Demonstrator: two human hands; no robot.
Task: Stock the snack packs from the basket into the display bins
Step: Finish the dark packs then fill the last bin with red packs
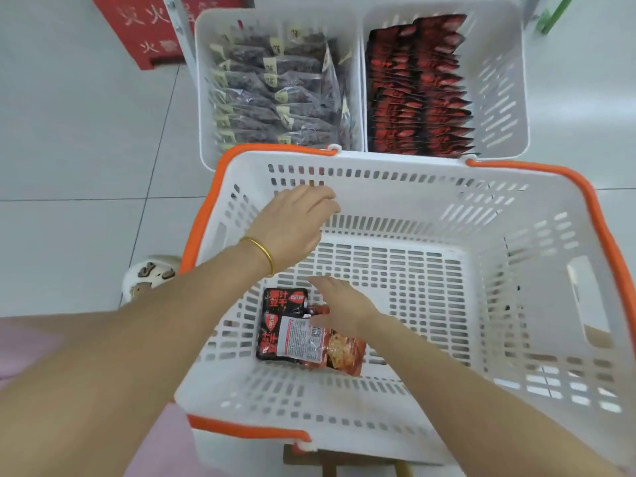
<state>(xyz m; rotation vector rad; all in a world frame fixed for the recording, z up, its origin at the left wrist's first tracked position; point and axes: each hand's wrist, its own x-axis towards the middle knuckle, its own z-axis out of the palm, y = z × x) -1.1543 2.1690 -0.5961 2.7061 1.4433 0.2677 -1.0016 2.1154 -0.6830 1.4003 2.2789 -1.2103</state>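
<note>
Floor: a pale grey tiled floor [86,149] is seen under everything.
Basket: a white perforated plastic basket [378,196] with orange handles [564,173] is set nearest the camera, its far rim just beside the two bins.
Left bin: a white slotted plastic display bin [203,80] is filled with rows of clear packs of dark snacks [275,87].
Right bin: a second white slotted display bin [499,80] is set against the first. Upright red-and-black packs [420,91] are stacked in its left part, and its right part is bare.
Red box: a red box with white characters [137,29] is seen on the floor behind the left bin.
Left hand: the left hand [296,225] is held inside the basket near its far left wall, well above the packs. The fingers are loosely bent and nothing is seen in them.
Right hand: the right hand [344,304] is lowered to the basket floor with fingers spread wide and straight. Its thumb is laid on the upper edge of the packs, and nothing is gripped.
Snack packs: a small pile of black, red and orange foil snack packs [292,335] is left on the basket floor, near-left, directly beneath and left of the right hand. One pack is turned with a white label upward.
Shoe: a white patterned shoe [151,273] is seen on the floor left of the basket.
Bangle: a thin gold bangle [263,251] is worn on the left wrist.
</note>
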